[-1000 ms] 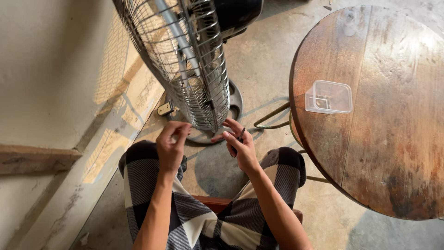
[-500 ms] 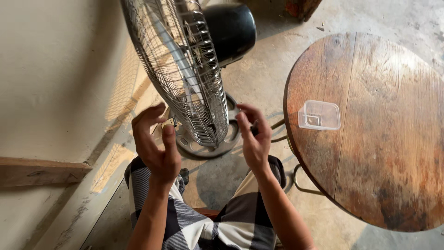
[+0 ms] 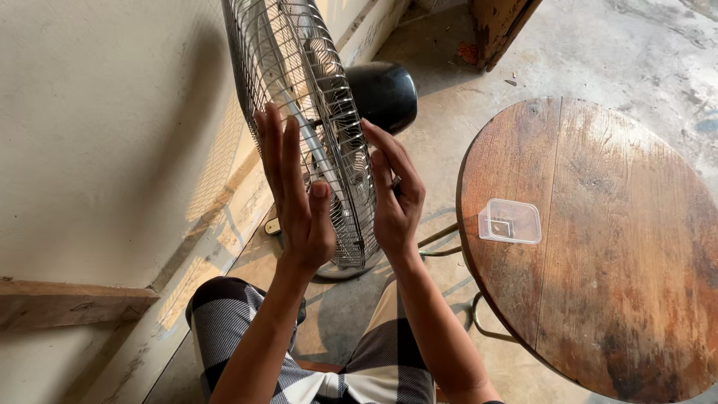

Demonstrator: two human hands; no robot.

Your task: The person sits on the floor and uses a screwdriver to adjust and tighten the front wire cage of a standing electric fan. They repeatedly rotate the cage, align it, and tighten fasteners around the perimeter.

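A standing fan with a round metal wire grille [image 3: 314,90] and a black motor housing [image 3: 385,93] stands on the floor in front of me. My left hand [image 3: 295,191] is flat against the front side of the grille, fingers straight and pointing up. On the opposite side, my right hand [image 3: 396,194] presses its palm against the grille's rear half, fingers extended. The grille's lower edge sits between both palms. Neither hand grips anything closed.
A round wooden table [image 3: 613,299] stands at the right, with a small clear plastic container [image 3: 510,221] on it. A pale wall [image 3: 97,135] is at the left. My knees in checked cloth [image 3: 239,329] are below. The floor is concrete.
Both hands rose from the fan's lower grille to its sides and flattened against it. The view tilted up, so the fan and table look closer.
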